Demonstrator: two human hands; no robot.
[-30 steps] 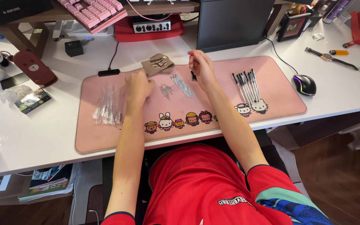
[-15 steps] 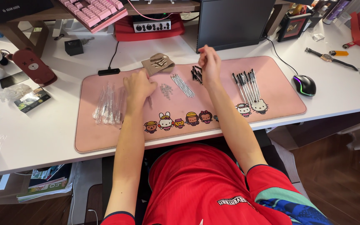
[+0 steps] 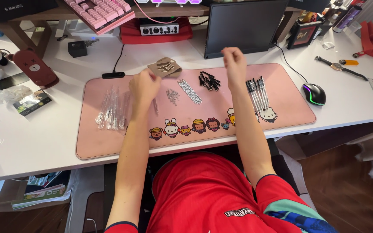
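Pen parts on the pink mat (image 3: 109,142) near the counter's front edge are light, thin and slippery: your left hand (image 3: 144,87) pinches a clear barrel (image 3: 155,106) mid-length, while your right hand (image 3: 235,61) hovers loosely curled, apparently empty.

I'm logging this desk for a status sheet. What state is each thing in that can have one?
Left hand: loosely closed over the pink mat.
Right hand: raised, fingers pinched; contents too small to tell.
Monitor: screen dark.
Mouse: lit along its edge.
Clear tubes: lying in a loose pile.
Finished pens: lying side by side.
Black caps: heaped.
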